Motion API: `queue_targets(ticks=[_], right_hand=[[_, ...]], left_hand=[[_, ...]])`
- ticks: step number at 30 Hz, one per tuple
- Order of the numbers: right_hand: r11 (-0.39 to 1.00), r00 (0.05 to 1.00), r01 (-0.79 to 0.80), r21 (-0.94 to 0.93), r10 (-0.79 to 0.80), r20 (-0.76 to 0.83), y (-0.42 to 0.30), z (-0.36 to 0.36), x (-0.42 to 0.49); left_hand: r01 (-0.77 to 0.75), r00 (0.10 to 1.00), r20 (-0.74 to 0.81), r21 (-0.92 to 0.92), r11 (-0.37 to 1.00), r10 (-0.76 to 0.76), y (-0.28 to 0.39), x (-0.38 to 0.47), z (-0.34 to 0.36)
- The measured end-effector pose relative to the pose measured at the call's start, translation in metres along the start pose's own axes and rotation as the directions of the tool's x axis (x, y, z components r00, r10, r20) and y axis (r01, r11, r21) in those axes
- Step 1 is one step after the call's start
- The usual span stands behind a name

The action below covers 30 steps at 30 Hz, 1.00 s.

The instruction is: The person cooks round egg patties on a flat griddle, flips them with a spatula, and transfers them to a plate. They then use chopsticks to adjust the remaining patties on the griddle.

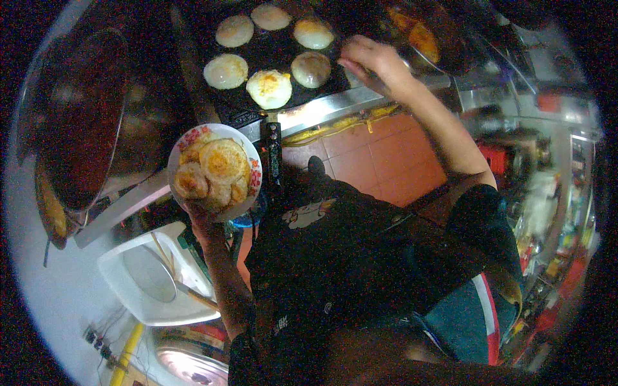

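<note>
My left hand (200, 217) grips a round white plate (219, 128) with a red pattern from below. Several browned fried eggs (223, 159) lie heaped on it. Beyond the plate, several pale round fried eggs (269, 89) are spread in a rough ring on a dark pan (263, 46), whose black handle (273, 154) points towards me. My right hand (364, 60) is over the pan's right side, near the egg at the right (311, 70). Its fingers are bent, and whether they hold anything cannot be made out.
A large dark wok (82, 120) stands at the left. At upper right, another wok holds orange-brown food (422, 41). A metal counter edge (333, 103) runs before the pan. Lower left is a white basin (113, 270) with a strainer or bowl and wooden-handled utensils.
</note>
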State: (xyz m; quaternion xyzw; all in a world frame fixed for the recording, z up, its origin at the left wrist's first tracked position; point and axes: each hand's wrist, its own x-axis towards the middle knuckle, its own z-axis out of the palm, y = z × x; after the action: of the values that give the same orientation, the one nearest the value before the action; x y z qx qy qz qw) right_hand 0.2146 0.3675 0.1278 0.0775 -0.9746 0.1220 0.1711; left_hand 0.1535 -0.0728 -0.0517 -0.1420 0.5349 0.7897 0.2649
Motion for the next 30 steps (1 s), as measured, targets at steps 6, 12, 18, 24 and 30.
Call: queue_targets(ticks=[6,12,18,24,30], right_hand=[[0.997,0.993,0.074,0.003,-0.074,-0.088,0.001,-0.012,0.0],[1.0,0.999,0.024,-0.005,-0.023,0.033,0.018,-0.002,0.011],[0.991,0.972,0.076,-0.11,-0.049,0.229,0.025,-0.004,0.029],[0.957,0.887,0.248,-0.152,-0.161,0.433,0.013,-0.037,0.031],[0.926,0.87,0.321,-0.201,-0.204,0.449,-0.005,-0.073,0.008]], left_hand=[[0.012,0.999,-0.033,0.011,1.0,-0.011,0.002,-0.006,0.002],[0.012,1.0,-0.024,-0.009,1.0,-0.013,0.002,-0.007,0.002],[0.009,1.0,-0.013,-0.021,1.0,-0.01,0.0,-0.007,0.001],[0.009,1.0,-0.003,-0.044,0.999,-0.009,0.0,-0.007,0.002],[0.017,0.999,0.043,-0.11,0.994,-0.012,0.002,-0.006,0.005]])
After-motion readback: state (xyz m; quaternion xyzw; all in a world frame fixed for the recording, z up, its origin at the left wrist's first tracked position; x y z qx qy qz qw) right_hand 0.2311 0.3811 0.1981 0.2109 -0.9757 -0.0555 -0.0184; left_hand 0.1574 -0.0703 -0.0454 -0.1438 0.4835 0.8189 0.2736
